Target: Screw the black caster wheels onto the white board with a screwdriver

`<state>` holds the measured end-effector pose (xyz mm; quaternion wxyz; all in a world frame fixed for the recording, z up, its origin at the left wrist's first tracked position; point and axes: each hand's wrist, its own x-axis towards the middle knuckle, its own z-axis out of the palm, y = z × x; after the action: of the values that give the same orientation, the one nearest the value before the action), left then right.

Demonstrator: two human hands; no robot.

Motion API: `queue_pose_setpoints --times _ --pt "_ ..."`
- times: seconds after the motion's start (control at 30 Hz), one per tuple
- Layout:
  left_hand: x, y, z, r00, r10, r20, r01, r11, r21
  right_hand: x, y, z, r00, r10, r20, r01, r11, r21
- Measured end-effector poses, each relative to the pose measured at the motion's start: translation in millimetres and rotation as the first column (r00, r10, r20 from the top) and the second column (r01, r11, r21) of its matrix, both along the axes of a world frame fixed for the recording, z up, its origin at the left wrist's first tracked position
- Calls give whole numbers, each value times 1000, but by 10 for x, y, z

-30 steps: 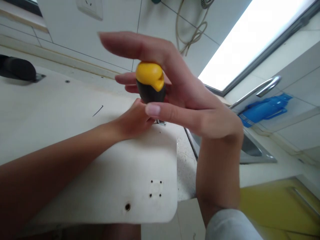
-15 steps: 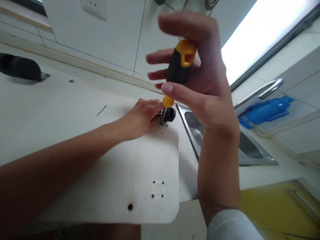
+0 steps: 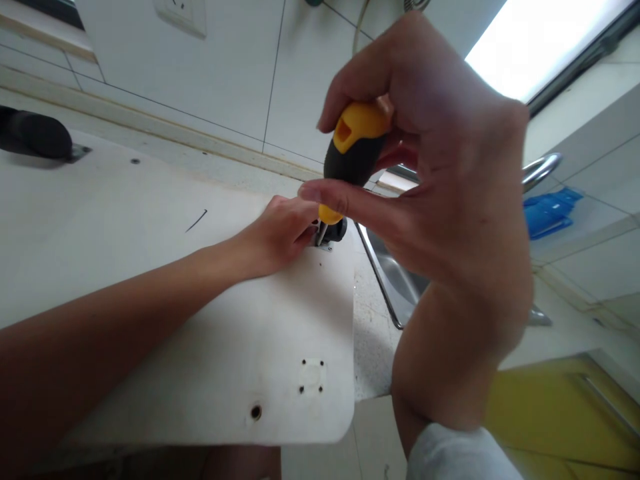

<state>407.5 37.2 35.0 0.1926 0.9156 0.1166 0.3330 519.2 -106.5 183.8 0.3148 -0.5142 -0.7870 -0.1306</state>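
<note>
My right hand (image 3: 445,153) grasps the screwdriver (image 3: 353,157), apparently meeting the black caster (image 3: 337,230); whether my left hand (image 3: 280,233) grips, I cannot tell.

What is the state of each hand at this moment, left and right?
Left hand: fingers bent beside the caster; whether it grips cannot be told.
Right hand: closed around the screwdriver.

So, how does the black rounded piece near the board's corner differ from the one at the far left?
The corner piece looks smaller here; the far-left piece looks larger. The corner piece is partly covered by the screwdriver; the far-left piece is cut off by the picture's edge. The screwdriver's shaft points down beside the corner piece, while no tool shows at the far-left piece. Both are black, with a metal plate alongside.
</note>
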Motion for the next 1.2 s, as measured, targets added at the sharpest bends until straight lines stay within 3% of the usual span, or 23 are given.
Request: queue_pose_setpoints --times 0.13,0.2,0.23,0.33,0.4,0.47,0.53,0.6,0.63,0.7,0.77,0.87,0.97,1.07,1.2 --pt "-23 -26 16 999 -28 46 29 1000 -6 17 32 -22 963 -253 94 229 950 210" --pt "-45 -46 23 998 -22 56 22 1000 5 63 57 -44 946 -314 82 277 912 303" --pt "-54 -52 25 998 -19 57 19 1000 11 83 60 -50 942 -325 82 289 912 291" --pt "-62 -48 23 998 -30 53 29 999 22 108 29 -35 971 -227 70 219 970 101" --pt "-61 -35 21 998 -45 47 44 999 22 102 0 -5 999 -49 20 49 998 -25" --pt "-66 -29 24 998 -52 40 51 998 19 96 0 11 997 80 -20 -81 993 -83" --pt "-80 -40 35 999 -45 21 45 999 13 119 50 -18 992 98 -83 -100 995 -27" --pt "-98 -67 46 999 -35 -1 35 999 8 201 143 -115 954 54 -294 -6 987 163" --pt "-105 -82 50 999 -34 -12 35 999 8 268 197 -190 888 48 -457 81 963 258" --pt "-111 -106 49 999 -42 -26 42 999 8 446 297 -388 658 119 -743 278 879 387" --pt "-105 -117 39 999 -49 -22 49 999 7 642 364 -630 402 187 -896 383 855 350" --pt "-89 -112 25 999 -36 1 36 999 3 872 412 -1007 194 171 -966 416 878 239" --pt "-88 -102 31 999 -37 0 37 999 14 1006 448 -1303 39 142 -989 387 910 147" --pt "-97 -99 53 999 -41 -13 41 999 13 1116 495 -1474 -73 132 -989 395 914 93" --pt "-104 -102 78 999 3 -49 -2 1000 18 1264 535 -1563 -109 203 -973 508 853 121"
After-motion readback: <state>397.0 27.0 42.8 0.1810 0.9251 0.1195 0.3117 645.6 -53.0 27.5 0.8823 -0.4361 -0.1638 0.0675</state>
